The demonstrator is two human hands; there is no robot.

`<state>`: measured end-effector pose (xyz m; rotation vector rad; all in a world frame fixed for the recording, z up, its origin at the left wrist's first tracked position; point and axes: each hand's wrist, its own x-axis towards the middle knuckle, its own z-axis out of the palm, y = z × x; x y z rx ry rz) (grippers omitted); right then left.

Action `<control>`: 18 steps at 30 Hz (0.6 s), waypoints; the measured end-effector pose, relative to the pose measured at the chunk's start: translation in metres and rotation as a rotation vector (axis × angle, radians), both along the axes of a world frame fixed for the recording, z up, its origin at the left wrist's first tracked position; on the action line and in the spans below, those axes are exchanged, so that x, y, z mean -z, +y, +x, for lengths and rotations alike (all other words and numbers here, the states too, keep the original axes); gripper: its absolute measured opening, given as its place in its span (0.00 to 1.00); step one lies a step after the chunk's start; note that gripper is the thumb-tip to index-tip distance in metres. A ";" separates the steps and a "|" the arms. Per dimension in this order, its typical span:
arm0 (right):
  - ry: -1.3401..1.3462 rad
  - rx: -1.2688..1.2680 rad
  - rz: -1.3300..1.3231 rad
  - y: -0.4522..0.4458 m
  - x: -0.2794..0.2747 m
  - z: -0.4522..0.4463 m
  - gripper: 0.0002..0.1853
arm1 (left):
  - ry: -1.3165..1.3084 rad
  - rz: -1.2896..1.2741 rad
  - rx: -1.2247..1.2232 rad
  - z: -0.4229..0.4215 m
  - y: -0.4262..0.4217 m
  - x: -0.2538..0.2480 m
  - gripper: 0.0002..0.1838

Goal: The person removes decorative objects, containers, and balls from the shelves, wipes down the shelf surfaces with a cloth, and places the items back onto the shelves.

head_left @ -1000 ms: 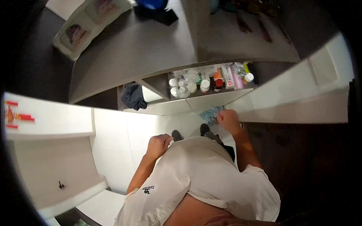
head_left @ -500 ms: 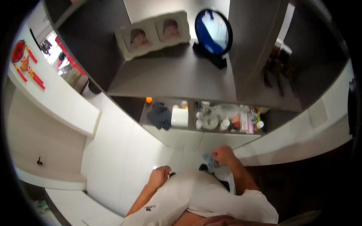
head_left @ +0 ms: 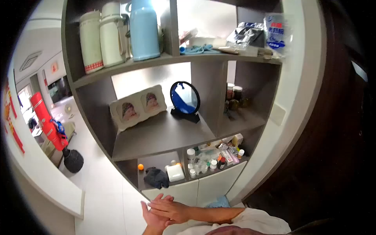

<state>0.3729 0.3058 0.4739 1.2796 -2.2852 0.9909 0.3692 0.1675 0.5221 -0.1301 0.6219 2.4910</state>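
My right hand (head_left: 172,209) lies across my left hand (head_left: 153,219), palm to palm, with its fingers stretched out. The left hand's fingers spread out beneath and beside it. Neither holds an object. Both are low in the view, in front of the white cabinet doors (head_left: 213,187). Just above them, on the low shelf, are a dark cloth (head_left: 156,178) and a white box (head_left: 175,172). Small bottles (head_left: 213,164) stand in the compartment to the right.
Thermoses (head_left: 145,31) stand on the top shelf. A photo frame (head_left: 139,107) and a round mirror (head_left: 185,98) occupy the middle one. Jars (head_left: 237,93) are at the right. A red punching bag (head_left: 49,121) stands far left; a blue bag (head_left: 219,202) lies low.
The view has tilted up, bringing in the upper shelves. My hands, apart before with curled fingers, have come together, and their fingers have opened out.
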 end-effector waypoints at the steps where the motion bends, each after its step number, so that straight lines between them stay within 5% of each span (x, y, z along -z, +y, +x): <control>1: -0.020 0.027 0.065 0.007 -0.001 -0.002 0.37 | 0.021 0.079 0.001 0.001 -0.006 -0.008 0.35; 3: -0.115 0.131 0.245 0.018 0.013 0.013 0.34 | 0.029 0.225 -0.004 0.005 -0.017 -0.011 0.35; 4: -0.099 0.200 0.323 0.030 0.009 0.024 0.33 | -0.002 0.251 0.029 -0.004 -0.030 0.030 0.38; 8: -0.055 0.441 0.141 0.107 0.057 0.041 0.28 | 0.472 -0.266 0.079 -0.001 -0.048 0.072 0.26; 14: 0.355 0.919 -0.037 0.201 -0.092 0.054 0.21 | 0.497 -0.687 0.010 0.018 -0.047 0.101 0.10; 18: 0.733 0.870 -0.061 0.239 -0.209 0.050 0.16 | 0.425 -0.837 0.127 0.024 -0.025 0.086 0.08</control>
